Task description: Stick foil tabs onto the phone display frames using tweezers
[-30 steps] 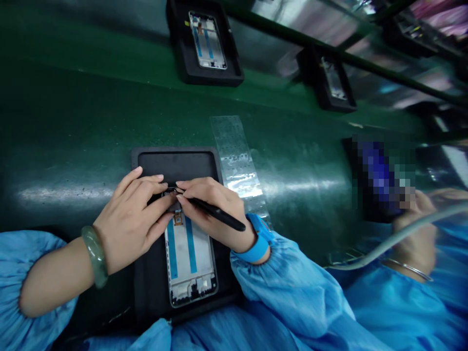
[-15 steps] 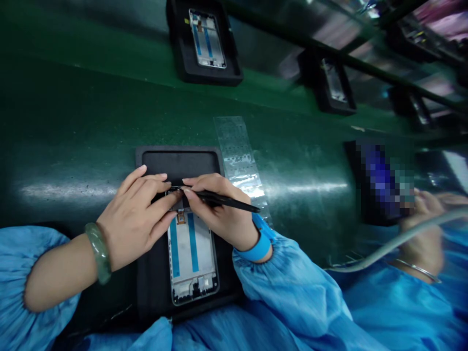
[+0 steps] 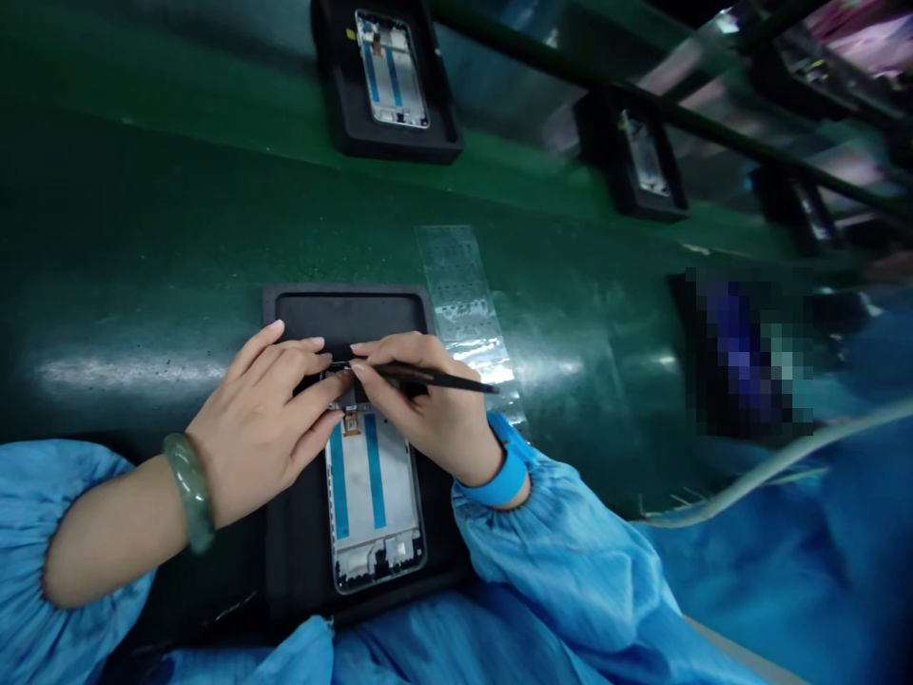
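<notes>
My left hand [image 3: 261, 423], with a green bangle at the wrist, lies with its fingers spread over the upper left part of a phone frame [image 3: 396, 485]. Its index finger and thumb touch the frame. My right hand [image 3: 420, 404] holds black tweezers [image 3: 442, 379] crosswise, their far end pointing right, while its thumb and index fingertip pinch at the frame's top edge. Whatever small part lies between the fingertips is hidden. Blue strips and a small orange-brown flex connector [image 3: 352, 423] show on the silvery frame, which rests in a black tray [image 3: 349, 289].
A clear plastic strip [image 3: 456, 276] lies right of the tray on the green bench. Farther back, a black tray [image 3: 399, 147] holds another phone frame, with more trays along the line. At right are a blurred-out dark item [image 3: 742, 352], a pale cable [image 3: 777, 466] and a co-worker's blue sleeve [image 3: 799, 542].
In my right hand the tweezers have turned slightly, their far end now higher. My left hand stays in place. The co-worker's hands at the right have gone from view.
</notes>
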`<state>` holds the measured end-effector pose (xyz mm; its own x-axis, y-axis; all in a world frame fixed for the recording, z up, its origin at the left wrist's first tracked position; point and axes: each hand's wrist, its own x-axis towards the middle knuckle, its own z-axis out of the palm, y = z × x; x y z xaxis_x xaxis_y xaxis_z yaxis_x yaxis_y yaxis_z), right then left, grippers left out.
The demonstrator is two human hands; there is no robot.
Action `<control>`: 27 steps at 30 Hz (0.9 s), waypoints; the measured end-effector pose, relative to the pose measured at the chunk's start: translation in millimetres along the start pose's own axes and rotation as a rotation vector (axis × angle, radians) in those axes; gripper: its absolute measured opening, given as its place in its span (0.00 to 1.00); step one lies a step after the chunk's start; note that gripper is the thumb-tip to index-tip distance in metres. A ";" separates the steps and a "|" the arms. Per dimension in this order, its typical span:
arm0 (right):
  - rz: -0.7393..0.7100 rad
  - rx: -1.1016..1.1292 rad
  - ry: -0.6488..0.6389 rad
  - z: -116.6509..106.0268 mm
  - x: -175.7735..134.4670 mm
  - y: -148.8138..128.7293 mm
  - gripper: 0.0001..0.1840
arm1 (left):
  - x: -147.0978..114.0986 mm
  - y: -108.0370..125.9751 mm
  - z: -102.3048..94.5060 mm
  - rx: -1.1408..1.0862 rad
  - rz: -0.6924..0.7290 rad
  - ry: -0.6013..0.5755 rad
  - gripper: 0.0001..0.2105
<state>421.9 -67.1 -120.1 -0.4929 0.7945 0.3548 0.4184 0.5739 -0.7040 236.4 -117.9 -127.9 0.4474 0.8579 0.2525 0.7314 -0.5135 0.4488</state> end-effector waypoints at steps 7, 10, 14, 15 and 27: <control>0.090 -0.121 0.024 1.7 9.1 -8.6 0.05 | 3.0 2.3 -3.7 0.123 0.047 -0.032 0.13; 0.102 -0.117 0.042 2.0 8.2 -6.8 0.05 | 3.5 2.7 -4.6 0.164 0.070 -0.054 0.14; 0.154 -0.011 0.053 -0.5 6.2 -2.1 0.06 | 3.0 2.5 -4.5 0.157 0.067 -0.037 0.15; 0.170 0.023 0.054 -1.1 5.9 -1.2 0.06 | 2.9 2.5 -4.5 0.150 0.062 -0.031 0.15; -0.148 -0.206 -0.112 -2.1 3.3 -8.3 0.09 | 3.3 3.3 -4.1 0.112 0.050 0.007 0.12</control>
<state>418.4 -68.8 -111.8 -0.6370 0.6783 0.3662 0.4757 0.7198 -0.5057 238.1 -116.7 -122.1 0.4815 0.8312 0.2780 0.7614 -0.5538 0.3370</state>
